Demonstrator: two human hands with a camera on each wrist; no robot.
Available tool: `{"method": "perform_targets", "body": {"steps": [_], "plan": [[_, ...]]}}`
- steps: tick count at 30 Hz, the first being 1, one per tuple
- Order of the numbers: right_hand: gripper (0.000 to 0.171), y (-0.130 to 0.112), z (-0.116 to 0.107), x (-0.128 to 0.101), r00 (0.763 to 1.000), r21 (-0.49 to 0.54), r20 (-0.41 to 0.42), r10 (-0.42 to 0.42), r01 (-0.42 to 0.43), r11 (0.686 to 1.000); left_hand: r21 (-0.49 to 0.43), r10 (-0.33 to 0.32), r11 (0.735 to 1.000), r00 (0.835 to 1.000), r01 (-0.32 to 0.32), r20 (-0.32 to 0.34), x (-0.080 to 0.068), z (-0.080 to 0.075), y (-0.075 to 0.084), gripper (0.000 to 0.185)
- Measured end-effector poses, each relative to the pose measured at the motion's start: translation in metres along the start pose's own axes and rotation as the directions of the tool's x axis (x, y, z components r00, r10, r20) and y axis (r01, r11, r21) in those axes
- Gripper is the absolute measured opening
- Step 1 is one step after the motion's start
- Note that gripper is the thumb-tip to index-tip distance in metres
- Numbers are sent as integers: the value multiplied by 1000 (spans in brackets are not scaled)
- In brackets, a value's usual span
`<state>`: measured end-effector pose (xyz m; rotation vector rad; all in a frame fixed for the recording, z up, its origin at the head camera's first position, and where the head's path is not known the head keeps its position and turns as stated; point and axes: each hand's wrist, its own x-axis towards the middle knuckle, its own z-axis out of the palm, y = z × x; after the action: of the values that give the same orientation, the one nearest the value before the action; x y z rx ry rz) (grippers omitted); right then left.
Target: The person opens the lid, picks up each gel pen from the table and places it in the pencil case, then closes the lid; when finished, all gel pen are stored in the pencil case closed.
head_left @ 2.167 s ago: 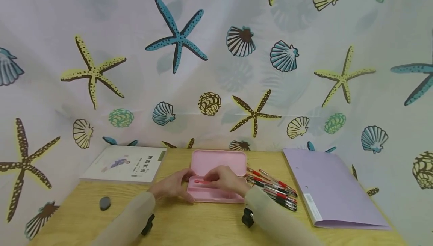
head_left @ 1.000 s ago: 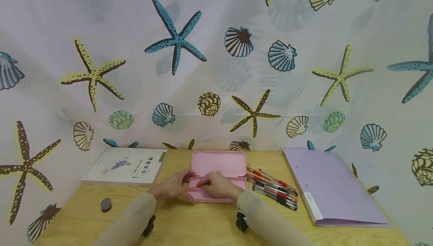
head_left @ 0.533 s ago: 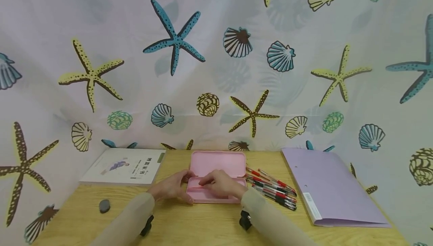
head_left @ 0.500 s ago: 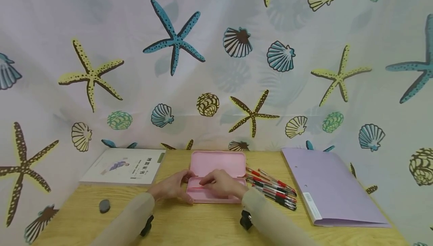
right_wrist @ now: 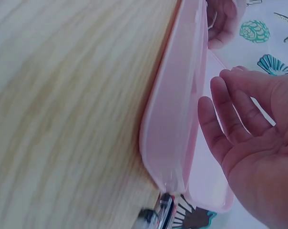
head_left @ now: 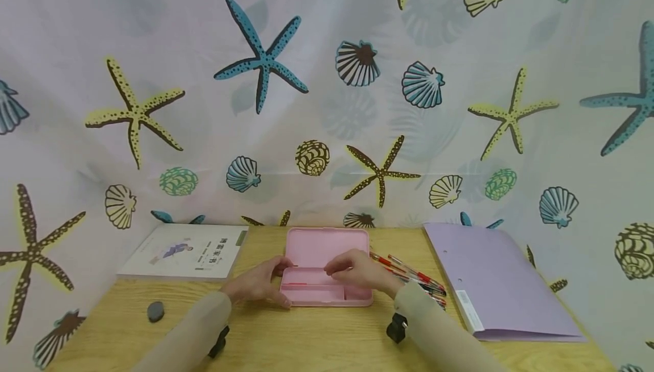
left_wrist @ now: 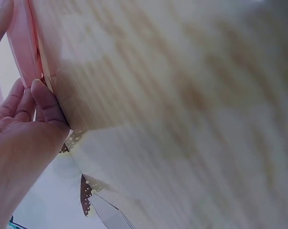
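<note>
An opened pink pencil case (head_left: 327, 298) lies on the wooden table, its lid tilted back towards the curtain. My left hand (head_left: 260, 284) grips its left end, thumb at the front corner and fingers at the back; the left wrist view has the fingertips right at the case (left_wrist: 22, 43). Inside, a thin red length (head_left: 295, 284) shows along the divider, looking like part of a pen. Over the right half of the case hovers my right hand (head_left: 360, 270), fingers loosely bent. In the right wrist view nothing is between the fingers of that hand (right_wrist: 253, 129).
Several red and black pens (head_left: 418, 275) lie right of the case, partly behind the right hand. Beyond them is a purple folder (head_left: 506, 281). A white book (head_left: 184, 250) sits at the back left, a small grey stone-like piece (head_left: 155, 311) before it. A patterned curtain hangs behind.
My right hand put the red pen-like thing down in the case, let go, and lifted away to the right. The left hand has kept its grip on the case.
</note>
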<state>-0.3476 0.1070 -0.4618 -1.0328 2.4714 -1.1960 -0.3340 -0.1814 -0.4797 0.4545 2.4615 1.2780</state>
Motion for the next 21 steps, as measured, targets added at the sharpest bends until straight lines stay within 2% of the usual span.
{"method": "perform_targets", "body": {"steps": [6,14,21], "plan": [[26,3,-16,-19,997,93,4,76,-76,993,-1,10,1000,1000,-10,3,0,1,-3,87],[27,20,-35,-45,997,45,-6,82,-81,996,41,-3,999,1000,3,-3,1,2,-4,86],[27,30,-49,-65,996,2,-9,94,-94,996,21,-14,1000,1000,14,0,2,2,-1,85]]}}
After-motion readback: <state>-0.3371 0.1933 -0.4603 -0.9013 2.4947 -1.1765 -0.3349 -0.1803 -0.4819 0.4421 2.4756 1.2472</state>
